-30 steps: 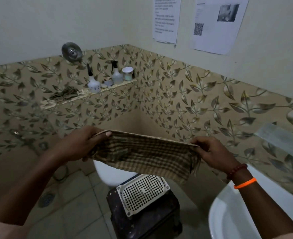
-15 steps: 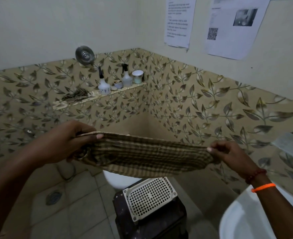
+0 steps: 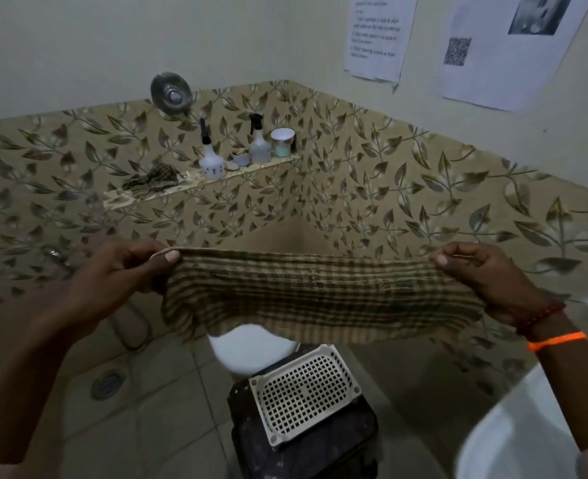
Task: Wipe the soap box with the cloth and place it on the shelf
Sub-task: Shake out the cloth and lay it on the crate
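Cloth (image 3: 320,299): checked, green and beige, stretched flat across the middle of the frame. Left hand (image 3: 120,281) pinches its upper left corner, thumb on top; right hand (image 3: 486,278) pinches its upper right corner.

Soap box (image 3: 304,387): white, perforated, rectangular; lies on a dark stool (image 3: 306,444) at lower centre, below the cloth's hanging edge and apart from both hands.

Shelf (image 3: 202,183): narrow ledge on the leaf-patterned wall, upper centre. Holds, left to right, a crumpled checked rag (image 3: 151,179), a spray bottle (image 3: 211,157), a small dish (image 3: 241,157) with contents too blurred to name, a second spray bottle (image 3: 259,143), and a cup (image 3: 282,141).

Basin (image 3: 517,433): white rim, lower right, interior not visible.
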